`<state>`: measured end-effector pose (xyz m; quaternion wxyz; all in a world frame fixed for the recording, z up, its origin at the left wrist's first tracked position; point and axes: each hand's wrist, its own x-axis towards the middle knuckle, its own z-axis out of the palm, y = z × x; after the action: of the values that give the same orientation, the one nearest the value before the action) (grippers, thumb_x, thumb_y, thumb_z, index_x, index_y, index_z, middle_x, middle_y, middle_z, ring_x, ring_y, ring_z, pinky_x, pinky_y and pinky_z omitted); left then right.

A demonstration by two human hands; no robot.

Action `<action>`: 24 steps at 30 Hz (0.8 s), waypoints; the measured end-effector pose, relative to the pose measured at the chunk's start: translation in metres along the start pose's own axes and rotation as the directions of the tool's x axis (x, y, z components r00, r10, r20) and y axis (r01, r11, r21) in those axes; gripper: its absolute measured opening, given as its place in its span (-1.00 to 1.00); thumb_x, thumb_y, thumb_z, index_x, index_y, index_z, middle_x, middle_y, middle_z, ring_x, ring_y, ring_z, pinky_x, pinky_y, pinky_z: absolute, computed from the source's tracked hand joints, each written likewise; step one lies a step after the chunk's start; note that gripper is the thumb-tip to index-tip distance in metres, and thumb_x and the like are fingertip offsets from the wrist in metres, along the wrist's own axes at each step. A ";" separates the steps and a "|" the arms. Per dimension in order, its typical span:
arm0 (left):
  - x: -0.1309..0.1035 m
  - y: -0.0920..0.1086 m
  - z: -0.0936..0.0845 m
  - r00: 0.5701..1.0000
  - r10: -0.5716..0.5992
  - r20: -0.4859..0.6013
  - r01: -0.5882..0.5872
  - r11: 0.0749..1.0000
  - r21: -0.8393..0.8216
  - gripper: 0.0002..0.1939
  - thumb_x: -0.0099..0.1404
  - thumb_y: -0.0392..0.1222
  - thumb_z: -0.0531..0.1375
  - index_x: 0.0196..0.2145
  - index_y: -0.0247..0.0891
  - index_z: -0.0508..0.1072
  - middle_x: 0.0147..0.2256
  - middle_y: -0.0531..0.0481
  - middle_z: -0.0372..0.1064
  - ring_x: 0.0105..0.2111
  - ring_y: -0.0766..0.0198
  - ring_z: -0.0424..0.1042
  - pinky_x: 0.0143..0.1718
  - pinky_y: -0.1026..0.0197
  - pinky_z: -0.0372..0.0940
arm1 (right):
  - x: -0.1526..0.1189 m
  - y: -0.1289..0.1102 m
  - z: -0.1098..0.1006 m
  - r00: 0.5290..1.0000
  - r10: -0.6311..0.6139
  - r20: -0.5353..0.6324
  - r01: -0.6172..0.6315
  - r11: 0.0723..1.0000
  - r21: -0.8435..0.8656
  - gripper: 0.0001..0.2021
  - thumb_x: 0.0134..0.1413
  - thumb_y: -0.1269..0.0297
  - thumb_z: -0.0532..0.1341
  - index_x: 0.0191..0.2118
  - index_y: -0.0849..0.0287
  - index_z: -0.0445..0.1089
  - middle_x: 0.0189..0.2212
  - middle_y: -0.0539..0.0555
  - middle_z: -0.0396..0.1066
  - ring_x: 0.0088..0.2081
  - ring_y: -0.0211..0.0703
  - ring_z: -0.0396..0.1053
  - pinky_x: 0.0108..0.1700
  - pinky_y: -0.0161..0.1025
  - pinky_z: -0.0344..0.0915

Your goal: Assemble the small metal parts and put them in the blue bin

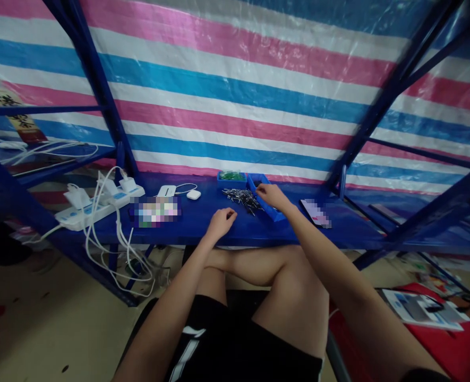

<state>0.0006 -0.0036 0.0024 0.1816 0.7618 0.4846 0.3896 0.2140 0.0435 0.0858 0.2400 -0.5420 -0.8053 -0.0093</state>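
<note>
My left hand (221, 223) hovers above the front part of the blue table, its fingers curled together in a pinch. Whatever it holds is too small to make out. Over a long blue bin (274, 213) is my right hand (273, 196), fingertips pinched near the bin's far left side; I cannot make out anything in them. Between the hands lies a loose pile of small black and silver pin-like parts (242, 198), partly spread toward the front. Behind the pile stands a second blue bin (230, 185) with green pieces (232, 175) in it.
To the left are a white power strip (99, 207) with tangled cables, a white power bank (166, 191), a white earbud case (194, 195) and a blurred-out item (157, 211). A phone (315, 213) lies on the right. Blue metal posts (99, 85) frame the table before a striped sheet (235, 95).
</note>
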 end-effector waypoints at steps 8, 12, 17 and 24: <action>-0.001 -0.004 0.000 0.999 0.050 0.011 -0.051 0.992 0.118 -0.79 0.22 -0.15 0.05 -0.29 -0.21 0.44 -0.30 -0.07 0.42 -0.25 0.18 0.33 -0.17 0.16 0.19 | 0.043 0.058 -0.026 0.977 0.150 0.149 -0.128 0.980 -0.150 -0.81 -0.01 0.36 0.12 -0.34 0.27 0.47 -0.38 0.13 0.47 -0.40 -0.19 0.35 -0.33 -0.34 0.18; 0.001 -0.005 0.001 0.999 0.043 0.019 -0.045 0.990 0.134 -0.80 0.21 -0.13 0.06 -0.29 -0.18 0.44 -0.29 -0.07 0.41 -0.23 0.15 0.31 -0.17 0.14 0.17 | 0.033 0.077 -0.026 0.954 0.162 0.251 -0.124 0.979 -0.161 -0.82 -0.01 0.36 0.14 -0.33 0.22 0.48 -0.34 0.12 0.48 -0.37 -0.17 0.37 -0.32 -0.33 0.21; 0.001 -0.006 0.003 0.999 0.048 0.023 -0.050 0.990 0.129 -0.81 0.21 -0.12 0.06 -0.29 -0.16 0.44 -0.28 -0.07 0.40 -0.23 0.13 0.29 -0.19 0.12 0.16 | 0.023 0.082 -0.018 0.953 0.167 0.253 -0.132 0.979 -0.153 -0.83 0.00 0.33 0.16 -0.29 0.20 0.47 -0.29 0.11 0.47 -0.33 -0.17 0.38 -0.27 -0.32 0.22; -0.002 -0.002 0.001 0.998 0.044 0.035 -0.049 0.986 0.162 -0.80 0.21 -0.13 0.06 -0.28 -0.18 0.44 -0.29 -0.08 0.40 -0.23 0.14 0.29 -0.19 0.13 0.16 | 0.031 0.074 -0.013 0.973 0.163 0.163 -0.140 0.980 -0.140 -0.80 0.03 0.33 0.13 -0.26 0.23 0.46 -0.29 0.12 0.47 -0.29 -0.16 0.38 -0.25 -0.34 0.21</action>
<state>-0.0005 -0.0039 0.0000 0.1174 0.7912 0.4941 0.3408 0.2751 0.0974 0.0916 0.1335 -0.6150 -0.7771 0.0049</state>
